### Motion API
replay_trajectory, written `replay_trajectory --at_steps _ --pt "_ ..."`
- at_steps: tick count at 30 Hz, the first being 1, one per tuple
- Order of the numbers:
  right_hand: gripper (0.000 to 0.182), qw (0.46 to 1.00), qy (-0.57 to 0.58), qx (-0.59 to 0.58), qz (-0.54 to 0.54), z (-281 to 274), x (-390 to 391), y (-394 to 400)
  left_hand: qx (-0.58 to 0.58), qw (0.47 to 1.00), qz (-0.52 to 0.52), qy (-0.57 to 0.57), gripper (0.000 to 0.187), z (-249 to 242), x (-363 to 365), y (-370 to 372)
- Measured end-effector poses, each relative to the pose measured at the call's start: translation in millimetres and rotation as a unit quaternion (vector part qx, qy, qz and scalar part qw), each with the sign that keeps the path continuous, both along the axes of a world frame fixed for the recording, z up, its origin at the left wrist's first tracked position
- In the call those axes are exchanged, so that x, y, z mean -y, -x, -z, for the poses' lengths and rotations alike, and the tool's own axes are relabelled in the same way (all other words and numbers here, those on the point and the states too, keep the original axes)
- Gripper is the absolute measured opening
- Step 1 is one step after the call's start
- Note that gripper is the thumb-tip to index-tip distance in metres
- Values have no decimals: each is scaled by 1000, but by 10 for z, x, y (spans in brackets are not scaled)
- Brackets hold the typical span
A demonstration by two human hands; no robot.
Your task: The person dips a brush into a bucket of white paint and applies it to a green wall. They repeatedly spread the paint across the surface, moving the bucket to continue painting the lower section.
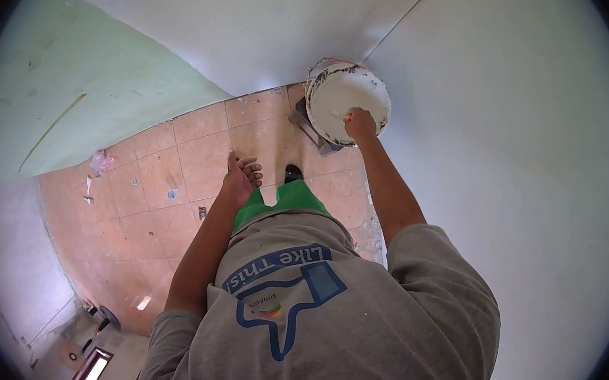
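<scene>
A round bucket (386,99) of whitish paste or paint stands in the corner, its rim smeared with dark and white marks. Over its contents is my right hand (362,124), closed on a small tool with an orange part; the rest of the tool is hard to make out against the white. My left hand (243,178) hangs in front of my green trousers (290,195), fingers apart and slightly curled, holding nothing. White residue marks its fingers.
Beneath the bucket is a dark stand (323,143) on the tiled floor (204,162). A pinkish plastic bag (101,162) lies by the green wall (92,78). A pale wall (506,172) rises close on the right. A fan (108,318) stands at lower left.
</scene>
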State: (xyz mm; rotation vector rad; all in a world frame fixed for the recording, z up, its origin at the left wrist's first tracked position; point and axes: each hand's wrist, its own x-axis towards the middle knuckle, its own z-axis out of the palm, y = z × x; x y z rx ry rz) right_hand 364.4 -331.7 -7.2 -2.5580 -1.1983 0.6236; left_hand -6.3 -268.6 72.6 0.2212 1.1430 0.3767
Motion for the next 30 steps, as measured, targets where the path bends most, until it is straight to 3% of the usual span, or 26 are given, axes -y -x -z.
replay_trajectory --at_steps 5,16,23,30 --pt "23 997 72 -7 -29 251 -165 -49 -41 999 32 -6 37 10 -28 43" --pt "27 981 175 -13 -81 608 -327 -37 -89 994 -54 24 34 149 -105 370" --pt "21 978 181 20 -101 536 -364 -71 -84 994 -67 9 32 146 -218 343" --pt "20 996 67 -53 -37 316 -108 -158 -66 996 -61 14 28 136 -312 283"
